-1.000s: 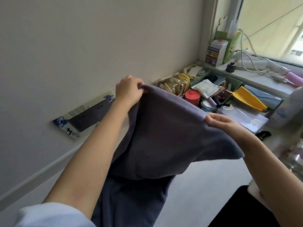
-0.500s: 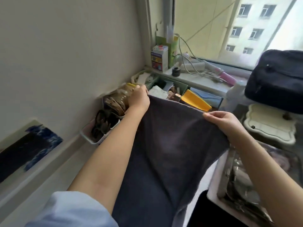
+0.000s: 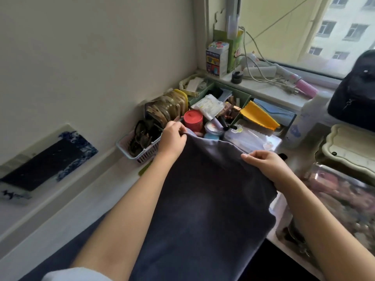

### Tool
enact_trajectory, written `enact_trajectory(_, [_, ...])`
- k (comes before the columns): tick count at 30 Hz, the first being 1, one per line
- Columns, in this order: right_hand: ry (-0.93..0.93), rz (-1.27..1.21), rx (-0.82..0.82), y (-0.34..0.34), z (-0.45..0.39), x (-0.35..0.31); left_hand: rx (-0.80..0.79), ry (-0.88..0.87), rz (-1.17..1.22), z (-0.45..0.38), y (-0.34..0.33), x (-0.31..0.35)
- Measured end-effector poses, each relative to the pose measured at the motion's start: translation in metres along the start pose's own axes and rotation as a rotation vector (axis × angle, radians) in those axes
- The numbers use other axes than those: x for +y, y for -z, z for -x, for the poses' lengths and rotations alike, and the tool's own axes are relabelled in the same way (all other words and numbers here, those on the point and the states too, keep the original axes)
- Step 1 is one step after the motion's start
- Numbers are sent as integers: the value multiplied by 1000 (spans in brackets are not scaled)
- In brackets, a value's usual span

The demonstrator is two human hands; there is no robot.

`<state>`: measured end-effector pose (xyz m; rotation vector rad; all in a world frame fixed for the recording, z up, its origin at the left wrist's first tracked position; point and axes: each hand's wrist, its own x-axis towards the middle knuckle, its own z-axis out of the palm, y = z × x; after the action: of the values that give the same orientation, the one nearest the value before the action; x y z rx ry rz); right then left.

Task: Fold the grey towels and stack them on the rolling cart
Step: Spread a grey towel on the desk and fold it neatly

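Left hand (image 3: 172, 138) and right hand (image 3: 263, 163) each pinch a top corner of the grey towel (image 3: 205, 209); soft matte cloth hangs smooth between the forearms. Box labels illegible

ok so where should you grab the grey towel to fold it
By its two top corners, from above and behind, as the left hand and right hand do now: the grey towel then hangs flat with its upper edge stretched straight between them.

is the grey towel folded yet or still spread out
Spread out, not visibly folded: the grey towel hangs as one sheet from its top edge, pinched by the left hand and right hand.
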<state>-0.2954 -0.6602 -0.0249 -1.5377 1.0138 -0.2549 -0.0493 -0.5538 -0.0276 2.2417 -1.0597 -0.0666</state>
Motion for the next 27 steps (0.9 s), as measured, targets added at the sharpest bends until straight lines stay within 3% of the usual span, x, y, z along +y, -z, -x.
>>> enact_trajectory(5, [67,-19,-213,-59,31,-1,60,189,109,73,52,-47])
enact_trajectory(11, [183,29,-567,-166,103,-16,278,472,477,189,141,-118])
enact_trajectory(19, [159,-102,-989,-328,233,-13,544,509,694,359,284,-213])
enact_trajectory(22, [149,-59,-1058,-388,275,0,535,563,641,422,324,-255])
enact_trajectory(27, [74,113,-1057,-456,314,37,318,735,510,512,330,-329])
